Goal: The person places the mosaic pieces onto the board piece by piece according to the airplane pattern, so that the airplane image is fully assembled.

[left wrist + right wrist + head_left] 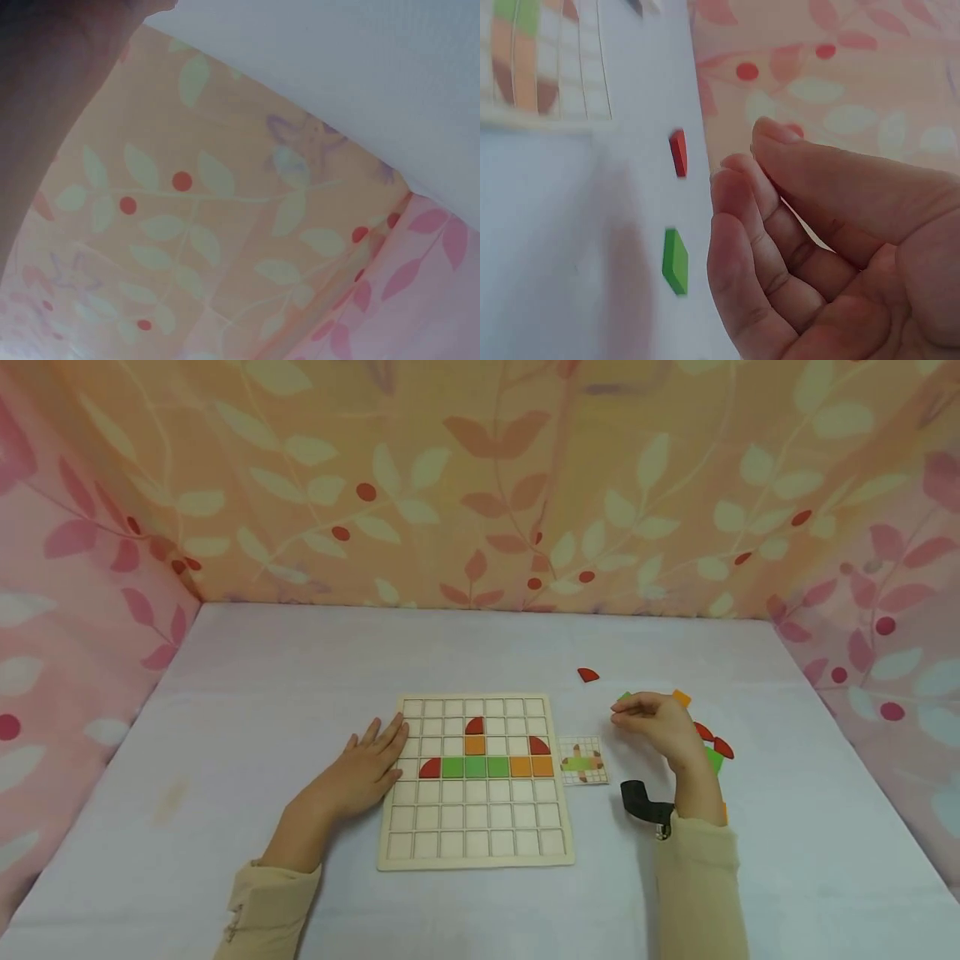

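Note:
A pale wooden grid board [476, 843] lies on the table, holding red quarter-circle pieces, green squares [476, 767] and orange squares. My left hand [363, 774] rests flat with fingers spread, its fingertips on the board's left edge. To the right of the board, my right hand [656, 727] hovers above the table, fingers loosely bent and thumb close to the fingertips; I see nothing between them in the right wrist view. A green piece [676, 262] and a red quarter-circle piece [678, 154] lie near that hand. The left wrist view shows mostly backdrop.
A small pattern card [584, 761] lies against the board's right side. Loose red, green and orange pieces [714, 760] lie partly hidden behind my right hand and forearm. A black curved object [643, 803] shows at the right wrist. Floral cloth [480, 485] walls the table.

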Tool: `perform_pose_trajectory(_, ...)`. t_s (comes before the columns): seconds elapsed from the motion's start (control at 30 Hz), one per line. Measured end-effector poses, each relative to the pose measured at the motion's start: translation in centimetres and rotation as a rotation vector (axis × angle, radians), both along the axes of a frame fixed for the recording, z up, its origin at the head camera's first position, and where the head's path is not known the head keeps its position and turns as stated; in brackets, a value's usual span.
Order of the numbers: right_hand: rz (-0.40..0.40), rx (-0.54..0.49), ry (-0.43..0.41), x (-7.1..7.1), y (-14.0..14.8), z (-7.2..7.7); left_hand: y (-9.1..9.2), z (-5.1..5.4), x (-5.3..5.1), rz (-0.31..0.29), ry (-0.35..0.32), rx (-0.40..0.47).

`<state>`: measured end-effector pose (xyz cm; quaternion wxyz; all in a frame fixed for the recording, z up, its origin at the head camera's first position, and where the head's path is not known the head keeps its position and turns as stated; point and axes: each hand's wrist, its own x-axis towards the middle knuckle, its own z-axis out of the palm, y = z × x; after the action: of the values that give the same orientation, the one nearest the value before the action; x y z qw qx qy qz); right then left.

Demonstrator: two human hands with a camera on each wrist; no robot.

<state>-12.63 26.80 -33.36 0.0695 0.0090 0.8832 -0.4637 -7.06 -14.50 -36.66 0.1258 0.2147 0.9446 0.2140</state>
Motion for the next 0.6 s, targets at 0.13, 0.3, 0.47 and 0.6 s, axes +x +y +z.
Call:
perform_pose_trajectory(0.13,-0.028,-0.008,0.015,-0.4,1.2,0.2,-0.3,0.2,-0.2,0.016,-0.006,-0.004)
perform_pose_trajectory(0.3,-0.074,-0.037,0.023,-0.3,2.7,-0.2,-0.3,0.1,-0.3,0.017,0.004,-0.013)
perform_pose_trajectory(0.47,-0.102,-0.012,-0.004,0.0,3.2,-0.8,0.0,0.0,-0.1,0.019,0.015,-0.004)
perform_pose_trajectory(0.6,-0.111,0.013,-0.007,-0.1,3.1,-1.0,0.1,0.1,-0.1,0.027,0.006,-0.022)
